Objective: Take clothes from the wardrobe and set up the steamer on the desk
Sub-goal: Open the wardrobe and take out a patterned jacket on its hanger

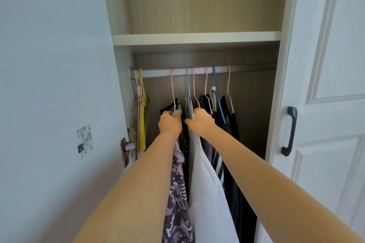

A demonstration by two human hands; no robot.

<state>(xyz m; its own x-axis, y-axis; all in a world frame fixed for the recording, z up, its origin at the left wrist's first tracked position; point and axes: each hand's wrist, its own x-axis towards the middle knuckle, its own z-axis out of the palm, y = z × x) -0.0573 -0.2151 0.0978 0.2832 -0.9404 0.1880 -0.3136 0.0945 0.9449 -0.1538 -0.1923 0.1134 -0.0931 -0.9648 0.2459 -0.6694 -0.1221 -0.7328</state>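
The open wardrobe has a silver rail with several garments on thin hangers. My left hand grips the shoulder of a purple patterned garment on a pink hanger. Just to its right, my right hand is closed on the top of a white garment that hangs from a light hanger. Dark clothes and a striped piece hang to the right, one on a blue hanger. No steamer or desk is in view.
Several empty pink and yellow hangers hang at the rail's left end. A shelf runs above the rail. The white wardrobe door with a black handle stands at the right, a pale wall at the left.
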